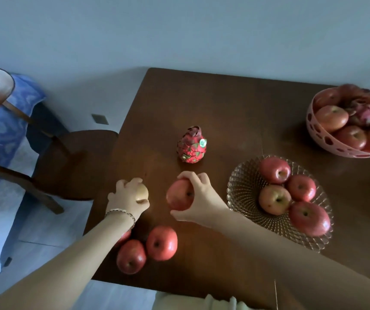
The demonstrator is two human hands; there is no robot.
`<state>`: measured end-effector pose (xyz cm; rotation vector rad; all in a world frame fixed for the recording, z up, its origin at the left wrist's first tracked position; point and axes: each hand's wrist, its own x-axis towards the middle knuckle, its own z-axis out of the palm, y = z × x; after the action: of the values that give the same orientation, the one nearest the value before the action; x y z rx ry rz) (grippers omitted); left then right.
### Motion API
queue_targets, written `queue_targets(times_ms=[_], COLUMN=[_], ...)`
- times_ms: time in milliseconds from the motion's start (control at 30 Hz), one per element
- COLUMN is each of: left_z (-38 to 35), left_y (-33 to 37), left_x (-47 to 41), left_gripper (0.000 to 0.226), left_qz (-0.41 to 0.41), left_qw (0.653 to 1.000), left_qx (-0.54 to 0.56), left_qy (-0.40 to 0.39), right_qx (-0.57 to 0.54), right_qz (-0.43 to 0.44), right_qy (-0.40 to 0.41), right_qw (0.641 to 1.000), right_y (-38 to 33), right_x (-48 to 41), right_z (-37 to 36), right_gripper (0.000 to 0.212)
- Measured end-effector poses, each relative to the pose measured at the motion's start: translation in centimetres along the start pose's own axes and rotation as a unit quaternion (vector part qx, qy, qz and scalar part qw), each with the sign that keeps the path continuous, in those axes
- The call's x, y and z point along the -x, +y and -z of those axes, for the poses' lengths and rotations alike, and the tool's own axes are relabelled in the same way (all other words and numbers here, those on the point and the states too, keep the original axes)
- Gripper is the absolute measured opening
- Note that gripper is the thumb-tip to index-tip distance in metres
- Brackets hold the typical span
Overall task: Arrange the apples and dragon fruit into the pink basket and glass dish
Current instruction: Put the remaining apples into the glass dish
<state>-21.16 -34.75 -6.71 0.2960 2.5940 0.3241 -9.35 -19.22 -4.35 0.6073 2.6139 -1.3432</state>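
Observation:
My right hand (198, 199) grips a red apple (179, 194) just left of the glass dish (244, 182), which holds several apples. My left hand (127, 196) is closed over a pale yellowish apple (142, 193) near the table's left edge. A dragon fruit (191, 145) stands alone at the table's middle. Two red apples (161, 242) (131, 257) lie near the front edge, and a third (124, 237) is partly hidden under my left forearm. The pink basket (336, 142) at the far right is filled with apples and dragon fruit.
The dark wooden table (224, 104) stands against a pale wall. A wooden chair (67, 162) sits close to the table's left edge, with a blue patterned cloth (2, 130) behind it.

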Motion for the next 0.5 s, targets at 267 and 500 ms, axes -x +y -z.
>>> queue_targets(times_ms=[267,500], left_z=[-0.4,-4.4], left_y=[11.7,16.2], left_x=[5.7,8.7], left_gripper=[0.064,0.058], left_qz=[-0.214,-0.185], left_qw=[0.960,0.951], left_qx=[0.181,0.234], left_qy=[0.018,-0.079], right_qx=[0.115,0.221], right_qz=[-0.057,-0.027], right_qy=[0.094,-0.011], right_qw=[0.987,0.975], right_y=[8.4,14.4], right_x=[8.7,11.3], right_z=[11.0,10.9], right_gripper=[0.080,0.083])
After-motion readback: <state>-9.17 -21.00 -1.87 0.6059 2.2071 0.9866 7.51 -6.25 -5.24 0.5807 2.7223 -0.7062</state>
